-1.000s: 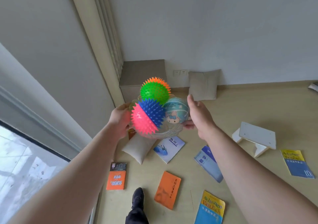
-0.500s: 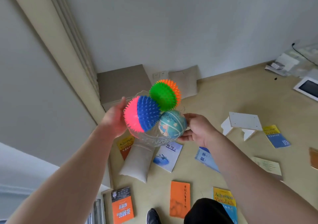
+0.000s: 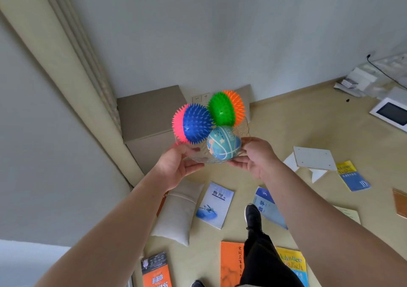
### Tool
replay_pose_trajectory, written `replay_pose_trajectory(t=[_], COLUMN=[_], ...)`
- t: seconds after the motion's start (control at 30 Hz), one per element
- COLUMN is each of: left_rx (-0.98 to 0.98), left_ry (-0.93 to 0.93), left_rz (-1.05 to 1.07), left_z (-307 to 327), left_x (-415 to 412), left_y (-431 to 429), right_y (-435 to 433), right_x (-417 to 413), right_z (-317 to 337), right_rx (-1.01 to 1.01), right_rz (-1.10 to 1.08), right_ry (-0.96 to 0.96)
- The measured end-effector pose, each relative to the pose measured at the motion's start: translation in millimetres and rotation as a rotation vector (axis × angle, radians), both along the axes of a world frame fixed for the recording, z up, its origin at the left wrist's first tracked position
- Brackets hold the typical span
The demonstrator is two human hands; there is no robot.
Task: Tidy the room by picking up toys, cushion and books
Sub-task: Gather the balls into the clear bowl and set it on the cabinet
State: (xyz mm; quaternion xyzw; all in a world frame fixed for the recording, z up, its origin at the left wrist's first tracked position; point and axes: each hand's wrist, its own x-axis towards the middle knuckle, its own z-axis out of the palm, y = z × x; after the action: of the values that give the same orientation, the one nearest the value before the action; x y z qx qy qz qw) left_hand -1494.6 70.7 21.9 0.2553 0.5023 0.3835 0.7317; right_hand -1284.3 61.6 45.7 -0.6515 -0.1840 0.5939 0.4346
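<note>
I carry a clear glass bowl [image 3: 199, 157] in front of my chest. It holds a pink-and-blue spiky ball [image 3: 193, 124], a green-and-orange spiky ball [image 3: 225, 108] and a pale blue cartoon ball [image 3: 224, 144]. My left hand [image 3: 176, 165] grips the bowl's near left rim, thumb on top and fingers underneath. My right hand [image 3: 256, 157] grips the near right rim the same way. A beige cushion [image 3: 178, 211] lies on the floor below, and a second cushion [image 3: 248, 101] leans on the wall behind the balls. Several books lie around, among them a white-blue book [image 3: 214, 205] and an orange book [image 3: 230, 262].
A low beige cabinet [image 3: 152, 115] stands in the corner behind the bowl. An overturned white stool [image 3: 312, 159], a yellow-blue book [image 3: 352, 175] and a white-framed screen [image 3: 389, 113] lie at the right. My dark-trousered leg [image 3: 257, 245] steps between the books.
The bowl has turned in my hands, so the blue cartoon ball now faces me. Both hands have shifted to its near underside. My leg has stepped forward and the view swung right.
</note>
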Motion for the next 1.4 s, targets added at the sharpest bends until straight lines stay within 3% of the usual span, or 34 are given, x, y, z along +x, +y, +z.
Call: replay_pose_trajectory(t=[0.2,0.5,0.8,1.13,1.3,1.4], left_rx=[0.088,-0.042,-0.243,-0.352,-0.362,-0.414], left_ry=[0.040,0.063,0.088,0.138,0.405,0.464], left_rz=[-0.033,0.111,0.350,0.461,0.481,0.678], left_z=[-2,-48,-71,-63,-72,-87], left_x=[25,88,103,44,10,-20], left_y=[54,229,421,513,553,572], right_y=[59,237,493,660,699,724], right_x=[14,74,126,64,15,-28], right_z=[-8,-58,-94,-104,-117,-126], right_rx=[-0.009,0.039,-0.034,-0.108,-0.132,-0.173], right_rz=[0.010,0.143,0.627,0.960,1.095,1.108], right_ry=[0.039,-0.114,-0.345,-0.202,-0.233,-0.196])
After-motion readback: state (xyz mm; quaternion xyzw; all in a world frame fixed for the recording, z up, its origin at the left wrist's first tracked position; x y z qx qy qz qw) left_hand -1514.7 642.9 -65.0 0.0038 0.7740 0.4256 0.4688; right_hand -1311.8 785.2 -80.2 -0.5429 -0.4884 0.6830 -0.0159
